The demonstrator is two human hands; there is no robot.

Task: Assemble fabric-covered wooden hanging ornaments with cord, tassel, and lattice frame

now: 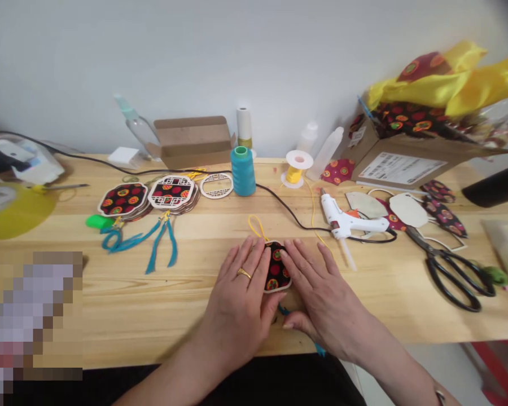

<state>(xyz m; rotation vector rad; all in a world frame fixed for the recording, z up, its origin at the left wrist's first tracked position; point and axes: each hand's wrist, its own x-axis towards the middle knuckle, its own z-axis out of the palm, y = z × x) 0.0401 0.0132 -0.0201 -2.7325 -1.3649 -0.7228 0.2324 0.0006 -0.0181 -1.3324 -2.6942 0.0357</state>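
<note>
A small dark floral fabric panel with a pale frame [278, 267] lies on the wooden table, a yellow loop [257, 226] at its top and blue tassel threads [320, 348] below. Flat on its left side rests my left hand [240, 293], a ring on one finger, fingers stretched out. My right hand [322, 299] covers the right edge, its fingers also extended and the thumb apart. Both hands press on the panel from above without gripping it. Parts of the frame are hidden under the fingers.
Stacked panels [122, 199] and lattice pieces [172, 192] with blue tassels lie back left. Behind stand a teal thread cone [242, 172] and yellow cord spool [294, 176]. A white glue gun [351, 223], black scissors [457, 270] and fabric-filled carton [400, 163] are at right.
</note>
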